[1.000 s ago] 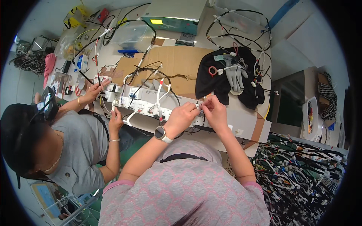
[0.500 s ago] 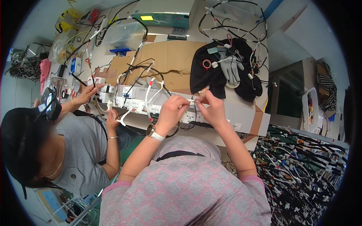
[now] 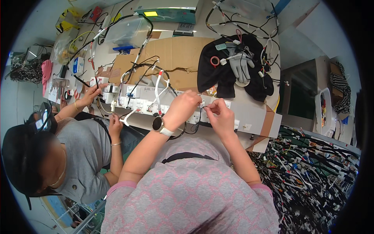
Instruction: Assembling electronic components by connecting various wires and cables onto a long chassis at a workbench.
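My left hand, with a watch on its wrist, is closed over the white connector holders along the board's front edge. Its fingertips press together beside a small white holder, and whatever they grip is hidden. Just to its right, my right hand pinches a thin black wire that loops down in front of the holders. Left of my hands, a black wire harness with white and red tape arches up from the holders.
At the left a co-worker's hands handle white connectors at the same board. Behind lie cardboard, a black cloth with a grey glove and red tape ring. A large pile of cables fills the lower right.
My left hand has shifted up and right, its back turned more toward view. My right hand has dropped slightly, drawing the black wire. The co-worker's hands have moved slightly.
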Demonstrator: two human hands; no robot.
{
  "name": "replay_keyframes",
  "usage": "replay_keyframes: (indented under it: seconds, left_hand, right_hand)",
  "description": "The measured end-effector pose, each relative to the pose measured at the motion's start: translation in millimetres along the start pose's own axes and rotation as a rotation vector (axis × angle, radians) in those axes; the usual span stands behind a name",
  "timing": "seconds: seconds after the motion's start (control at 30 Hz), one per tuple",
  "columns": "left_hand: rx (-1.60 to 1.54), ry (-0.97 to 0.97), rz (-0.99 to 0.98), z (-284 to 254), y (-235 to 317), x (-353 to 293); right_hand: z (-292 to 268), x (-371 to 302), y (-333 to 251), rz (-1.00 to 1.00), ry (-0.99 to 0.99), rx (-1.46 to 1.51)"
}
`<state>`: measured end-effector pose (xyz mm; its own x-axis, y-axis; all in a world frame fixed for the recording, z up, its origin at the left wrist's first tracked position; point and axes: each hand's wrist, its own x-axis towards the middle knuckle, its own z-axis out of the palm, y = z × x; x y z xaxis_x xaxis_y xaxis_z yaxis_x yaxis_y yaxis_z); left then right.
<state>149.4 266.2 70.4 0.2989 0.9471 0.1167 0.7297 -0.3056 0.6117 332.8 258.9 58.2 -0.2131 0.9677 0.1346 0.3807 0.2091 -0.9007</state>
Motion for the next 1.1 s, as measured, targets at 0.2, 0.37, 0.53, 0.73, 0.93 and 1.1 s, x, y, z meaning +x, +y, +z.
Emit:
replay_keyframes:
  seconds: [0.2, 0.37, 0.53, 0.73, 0.93, 1.1]
  left_hand:
    - [0.083, -0.09, 0.058, -2.2, -1.9, 15.6]
    - [0.117, -0.174, 0.04, -7.5, -6.7, 12.7]
    - [0.106, -0.11, 0.052, 0.9, -13.5, 7.1]
    - [-0.015, -0.119, 0.032, 8.0, -21.3, 3.9]
    - [-0.005, -0.114, 0.015, -0.2, -19.1, 7.7]
    - [-0.04, -0.162, -0.058, -5.4, -18.1, 17.3]
  right_hand:
    - [14.2, -0.5, 11.6, -0.152, 0.013, -0.091]
    - [16.6, 3.4, 14.6, -0.315, 0.015, -0.192]
    - [13.8, 10.3, 13.4, -0.497, -0.035, -0.328]
    - [10.9, 15.2, 11.5, -0.597, -0.092, -0.403]
    - [8.3, 26.4, 3.8, -0.624, -0.18, -0.471]
    - [13.4, 22.4, 8.9, -0.515, -0.188, -0.501]
